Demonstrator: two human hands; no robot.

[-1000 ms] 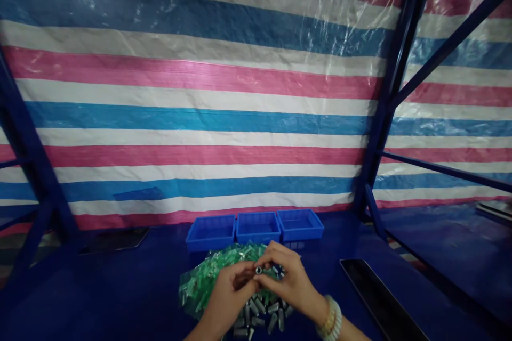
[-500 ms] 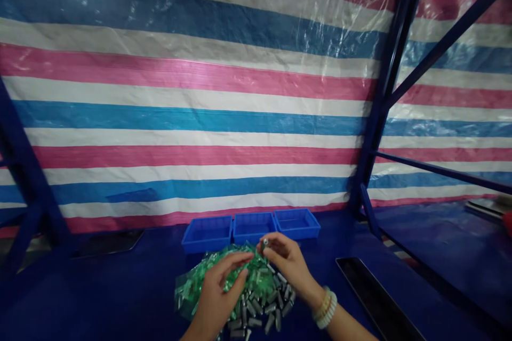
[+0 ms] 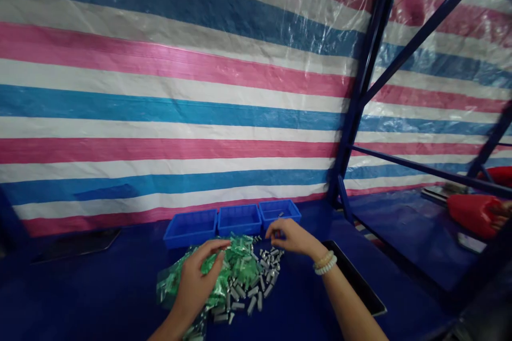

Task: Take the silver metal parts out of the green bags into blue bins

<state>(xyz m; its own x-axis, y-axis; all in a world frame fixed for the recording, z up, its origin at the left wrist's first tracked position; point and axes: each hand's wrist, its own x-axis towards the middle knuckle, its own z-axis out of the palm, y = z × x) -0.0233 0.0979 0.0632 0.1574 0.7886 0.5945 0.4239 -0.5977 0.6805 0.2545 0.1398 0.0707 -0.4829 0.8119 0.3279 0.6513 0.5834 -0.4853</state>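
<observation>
My left hand (image 3: 199, 275) is open over the left part of a heap of green clear plastic bags (image 3: 240, 262), its thumb and fingers apart. Small silvery metal cylinders (image 3: 262, 277) lie loose along the right and front of the heap. My right hand (image 3: 294, 236), with beaded bracelets at the wrist, hovers just in front of the right blue bin (image 3: 280, 210). Its fingers curve downward with a gap to the thumb, and I see nothing held. One small metal piece (image 3: 281, 214) shows at that bin.
A middle blue bin (image 3: 239, 219) and a left blue bin (image 3: 191, 228) stand in the same row. To the right lies a long black tray (image 3: 356, 279). Blue frame posts (image 3: 354, 101) rise beside the striped sheet. Another person's red sleeve (image 3: 472, 213) is at far right.
My right hand has moved from above the heap to the right bin; the metal piece it held has left its fingers. The view has turned to the right. My left hand stays over the bags.
</observation>
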